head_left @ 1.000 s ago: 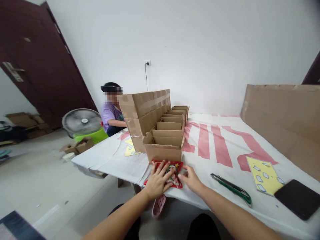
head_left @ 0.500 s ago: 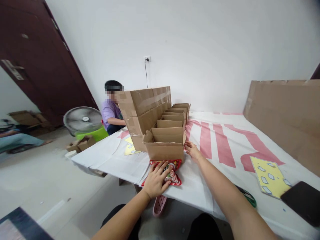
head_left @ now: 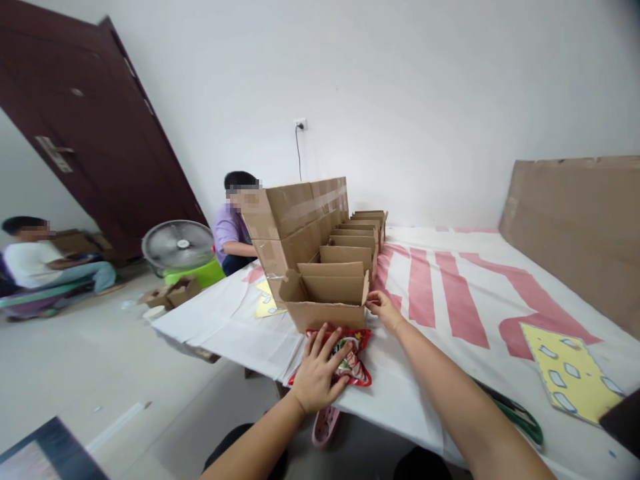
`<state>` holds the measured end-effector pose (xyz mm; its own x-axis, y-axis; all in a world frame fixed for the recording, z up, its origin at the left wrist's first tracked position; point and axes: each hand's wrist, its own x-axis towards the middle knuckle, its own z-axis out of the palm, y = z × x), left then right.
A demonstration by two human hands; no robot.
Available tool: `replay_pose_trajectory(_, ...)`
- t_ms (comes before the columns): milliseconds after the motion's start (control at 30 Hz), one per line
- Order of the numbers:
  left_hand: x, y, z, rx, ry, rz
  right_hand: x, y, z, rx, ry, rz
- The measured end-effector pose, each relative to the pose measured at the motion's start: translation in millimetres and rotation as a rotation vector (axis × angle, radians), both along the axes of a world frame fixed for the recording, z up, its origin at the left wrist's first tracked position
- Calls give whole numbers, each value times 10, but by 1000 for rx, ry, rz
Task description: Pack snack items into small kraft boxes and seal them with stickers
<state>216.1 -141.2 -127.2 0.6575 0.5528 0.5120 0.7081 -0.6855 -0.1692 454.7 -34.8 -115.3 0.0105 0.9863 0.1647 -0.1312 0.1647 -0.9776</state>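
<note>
My left hand (head_left: 319, 375) lies flat with fingers spread on a red, shiny snack packet (head_left: 359, 371) at the near edge of the table. Directly behind the packet stands an open cardboard box (head_left: 325, 316), its upper flaps raised. At the box's right side, my right hand (head_left: 384, 311) has its fingers curled against the front corner. More open boxes (head_left: 345, 256) line up behind this one, running toward the wall. Left of them rises a stack of closed, taped cartons (head_left: 295, 217).
A white cloth with red markings covers the table (head_left: 400, 373). On the right are green-handled scissors (head_left: 520, 417), a yellow card (head_left: 570, 367), a dark object (head_left: 625, 423) and a large cardboard sheet (head_left: 575, 227). A person (head_left: 233, 230) sits behind the cartons, near a fan (head_left: 177, 243); another person (head_left: 45, 260) sits far left.
The view has shifted slightly left, bringing the seated person at far left into sight. My left hand stays on the packet and my right hand stays at the box's corner.
</note>
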Motion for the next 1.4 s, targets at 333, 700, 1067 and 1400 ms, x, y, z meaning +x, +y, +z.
replay_pose_trajectory(333, -22, 84, -6, -24, -26, 10, -136, 55, 32, -20, -37, -32)
replay_pose_trajectory(700, 29, 216, -88, -18, -80, 86, -173, 140, 34, 16, -104, -111)
replay_pose_trajectory(1067, 37, 229, -68, -32, -71, 84, -188, 225, -18, 80, -275, -235)
replay_pose_trajectory(1400, 43, 220, -62, -30, -85, 72, -140, 197, 138, 139, -664, -344)
